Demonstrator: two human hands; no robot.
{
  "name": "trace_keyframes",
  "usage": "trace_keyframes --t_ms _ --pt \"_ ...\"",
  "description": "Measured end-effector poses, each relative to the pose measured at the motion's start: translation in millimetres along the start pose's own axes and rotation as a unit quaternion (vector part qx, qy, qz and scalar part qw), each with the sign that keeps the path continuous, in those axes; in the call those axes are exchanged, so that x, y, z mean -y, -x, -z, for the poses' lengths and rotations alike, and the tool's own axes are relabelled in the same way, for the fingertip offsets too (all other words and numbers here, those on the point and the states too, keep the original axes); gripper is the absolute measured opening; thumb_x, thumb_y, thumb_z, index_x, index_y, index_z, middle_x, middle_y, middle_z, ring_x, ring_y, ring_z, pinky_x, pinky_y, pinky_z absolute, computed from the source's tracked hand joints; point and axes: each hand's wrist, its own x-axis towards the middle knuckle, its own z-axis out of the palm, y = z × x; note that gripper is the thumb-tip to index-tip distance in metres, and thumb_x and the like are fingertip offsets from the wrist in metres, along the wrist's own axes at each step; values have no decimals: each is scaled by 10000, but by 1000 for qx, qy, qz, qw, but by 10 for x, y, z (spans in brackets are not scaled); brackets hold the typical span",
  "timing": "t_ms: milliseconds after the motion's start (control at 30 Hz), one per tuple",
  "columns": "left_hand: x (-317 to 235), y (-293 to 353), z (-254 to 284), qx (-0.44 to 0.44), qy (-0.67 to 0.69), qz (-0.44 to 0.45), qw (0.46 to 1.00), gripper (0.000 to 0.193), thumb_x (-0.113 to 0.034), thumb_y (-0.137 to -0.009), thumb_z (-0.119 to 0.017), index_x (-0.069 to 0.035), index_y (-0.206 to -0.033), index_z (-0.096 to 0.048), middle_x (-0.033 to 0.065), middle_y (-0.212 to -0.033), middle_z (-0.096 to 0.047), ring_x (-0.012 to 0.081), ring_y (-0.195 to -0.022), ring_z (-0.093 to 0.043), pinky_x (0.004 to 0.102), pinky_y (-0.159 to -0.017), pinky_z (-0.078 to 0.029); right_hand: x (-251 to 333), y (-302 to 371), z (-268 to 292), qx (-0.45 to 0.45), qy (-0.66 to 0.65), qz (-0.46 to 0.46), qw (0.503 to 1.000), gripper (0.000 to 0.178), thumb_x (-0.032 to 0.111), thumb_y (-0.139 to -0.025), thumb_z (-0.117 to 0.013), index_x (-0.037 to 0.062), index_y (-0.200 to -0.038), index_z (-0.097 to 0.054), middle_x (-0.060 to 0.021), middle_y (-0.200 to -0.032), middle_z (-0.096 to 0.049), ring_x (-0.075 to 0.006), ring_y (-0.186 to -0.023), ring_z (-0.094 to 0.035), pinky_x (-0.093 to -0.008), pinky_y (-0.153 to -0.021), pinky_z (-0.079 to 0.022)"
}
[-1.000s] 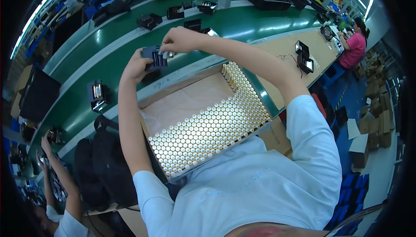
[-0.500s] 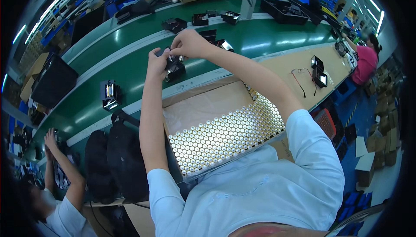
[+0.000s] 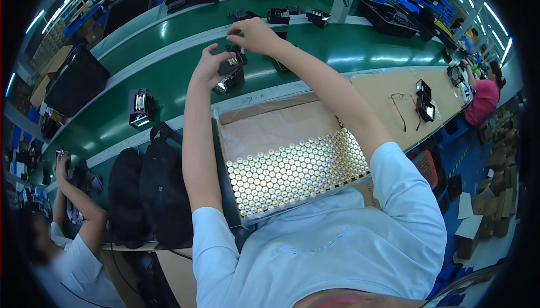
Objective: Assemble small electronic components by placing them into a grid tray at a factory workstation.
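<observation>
scrawled marks – rail beyond batteries

Pale blue short-sleeved T-shirt with faint curved lettering across the chest, loose sleeves, bare forearms

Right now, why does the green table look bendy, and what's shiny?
In the head view, the fisheye lens curves the edges of the green table; in that same head view, white glare streaks it, the packed batteries gleam brightly, and the picture's corners go black.
</observation>
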Motion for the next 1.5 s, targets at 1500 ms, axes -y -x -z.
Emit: trace_keyframes --t_ms 1500 --pt "91 200 -186 144 -739 -268 601 699 157 -725 -615 -249 -1294 -595 95 -1516 -366 341 -1285 -468 426 -1100 -435 -107 1503 1387 293 92 36 951 204 20 -758 -627 57 -928 -732 -65 -913 -720 -278 -806 -656 -384 -717 -540"
